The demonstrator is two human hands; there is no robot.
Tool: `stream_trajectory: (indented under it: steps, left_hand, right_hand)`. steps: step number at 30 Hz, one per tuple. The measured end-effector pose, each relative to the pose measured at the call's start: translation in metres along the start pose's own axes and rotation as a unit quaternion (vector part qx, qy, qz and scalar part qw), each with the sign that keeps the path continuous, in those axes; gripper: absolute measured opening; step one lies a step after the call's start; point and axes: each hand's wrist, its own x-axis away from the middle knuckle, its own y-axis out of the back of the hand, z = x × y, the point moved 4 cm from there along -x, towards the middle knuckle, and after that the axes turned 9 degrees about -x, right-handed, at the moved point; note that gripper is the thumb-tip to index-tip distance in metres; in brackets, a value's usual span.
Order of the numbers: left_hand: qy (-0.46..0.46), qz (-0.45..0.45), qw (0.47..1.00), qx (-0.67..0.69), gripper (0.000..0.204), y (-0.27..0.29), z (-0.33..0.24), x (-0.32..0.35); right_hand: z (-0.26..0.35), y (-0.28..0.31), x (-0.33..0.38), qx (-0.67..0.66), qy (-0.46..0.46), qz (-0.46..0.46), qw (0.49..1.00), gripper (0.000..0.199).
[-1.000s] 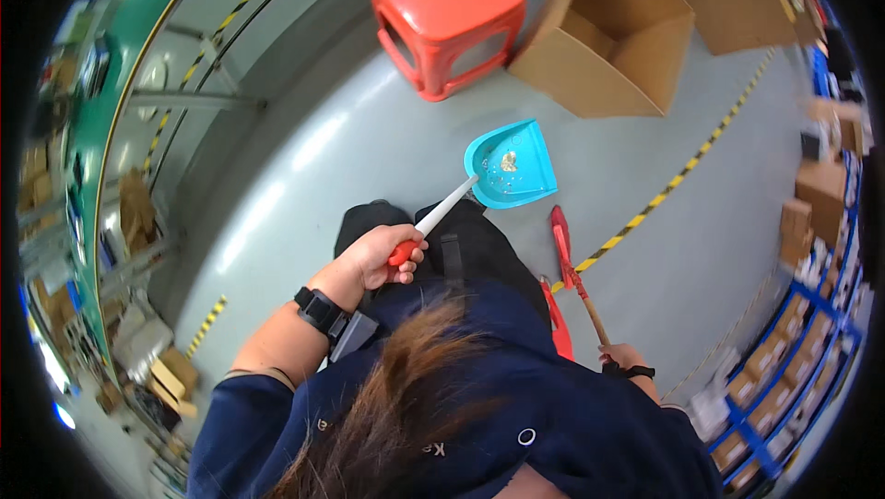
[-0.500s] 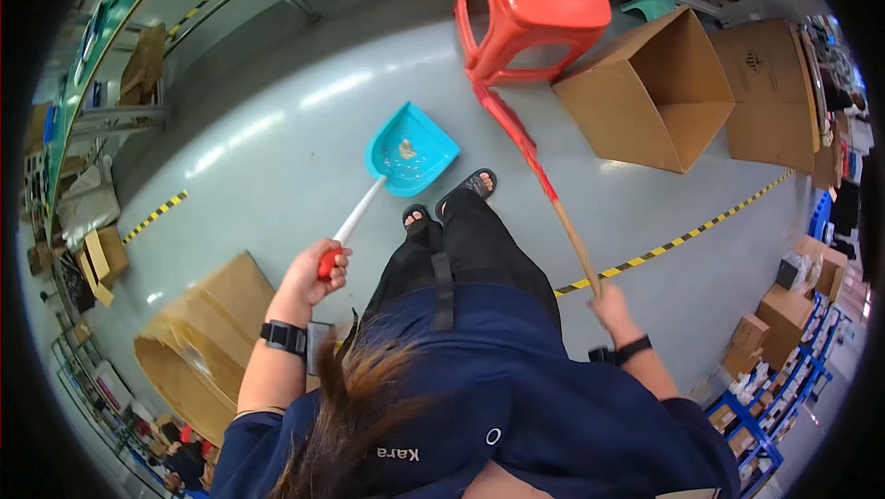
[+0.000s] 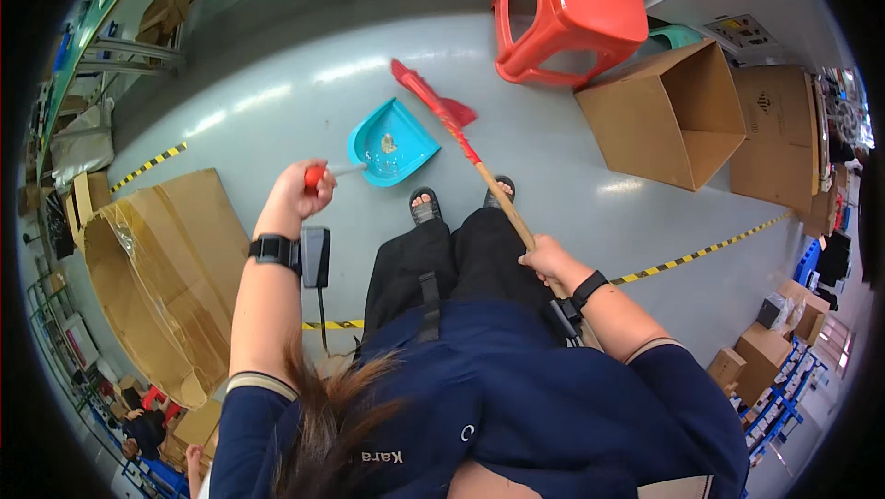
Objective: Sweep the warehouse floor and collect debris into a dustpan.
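My left hand is closed round the red grip of a long-handled dustpan. The blue pan of that dustpan rests on the floor ahead of my feet, with small scraps of debris in it. In my closed right hand is the wooden handle of a broom. Its red head lies beyond and right of the dustpan, apart from its edge. The red covering hides what the head is made of.
Beyond the broom on the right stands a red plastic stool. An open cardboard box is beside it, with folded cardboard farther right. A large carton lies left of me. Yellow-black tape crosses the floor.
The broom head has swung left from the stool toward the dustpan, and my right hand has moved inward. My left hand has risen, tilting the dustpan handle. My feet have moved apart.
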Motion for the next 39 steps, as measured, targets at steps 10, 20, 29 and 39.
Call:
stream_trajectory:
  steps: [10,20,29,39]
  left_hand:
    - [-0.043,-0.038,0.998,0.017,0.025,0.005,-0.001,0.008]
    - [0.004,0.016,0.993,0.119,0.03,0.113,0.086,0.093]
    - [0.007,-0.127,0.988,0.089,0.033,0.162,0.108,0.089]
    - [0.0,-0.146,0.971,0.191,0.032,0.197,0.114,0.082]
  right_hand:
    - [0.022,0.019,0.049,-0.027,0.062,-0.031,0.997,0.023]
    - [0.031,0.051,0.035,0.078,0.081,-0.1,0.989,0.023]
    - [0.04,-0.037,0.005,0.179,0.034,0.056,0.982,0.016]
    - [0.068,-0.04,0.022,0.4,0.24,0.036,0.884,0.024]
